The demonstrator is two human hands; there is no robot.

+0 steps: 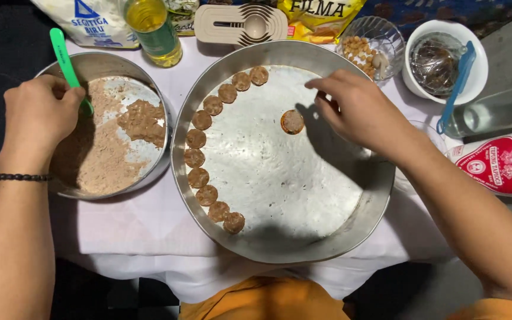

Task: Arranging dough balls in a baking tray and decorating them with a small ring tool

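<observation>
A large round metal tray (pixel 327 237) holds several flat brown dough discs (pixel 201 120) in an arc along its left rim. A small orange ring mould (pixel 292 121) filled with dough sits near the tray's middle. My right hand (pixel 357 109) hovers just right of the mould, fingers loosely apart and holding nothing. My left hand (pixel 37 115) grips a green spatula (pixel 66 65) whose blade dips into a metal bowl (pixel 60 192) of brown crumbly dough (pixel 99 157).
Behind the tray stand an oil bottle (pixel 152 29), a beige measuring-spoon set (pixel 241 24), flour bags (pixel 87 21), a glass bowl of nuts (pixel 368 50) and a white bowl with a blue utensil (pixel 445 62). A red-and-white packet (pixel 499 166) lies at the right.
</observation>
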